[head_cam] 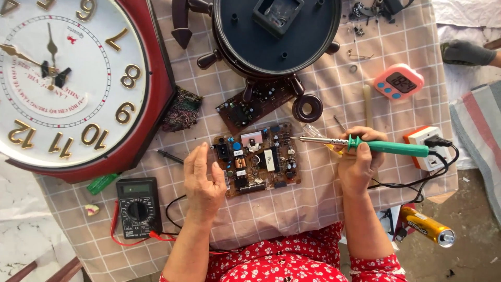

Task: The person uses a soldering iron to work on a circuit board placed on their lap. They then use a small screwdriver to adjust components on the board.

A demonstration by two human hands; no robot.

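A brown circuit board (258, 159) full of small parts lies on the checked cloth in front of me. My left hand (202, 180) rests at its left edge, fingers straight and slightly apart, holding nothing. My right hand (360, 162) grips a soldering iron (386, 147) by its green handle. The metal tip points left and hovers over the board's upper right corner.
A big red-framed wall clock (73, 83) fills the upper left. A dark round clock back (276, 31) lies at top centre, a second circuit board (255, 102) below it. Multimeter (138, 206) lower left. Pink timer (399, 81), power socket (425, 149), yellow can (428, 227) on the right.
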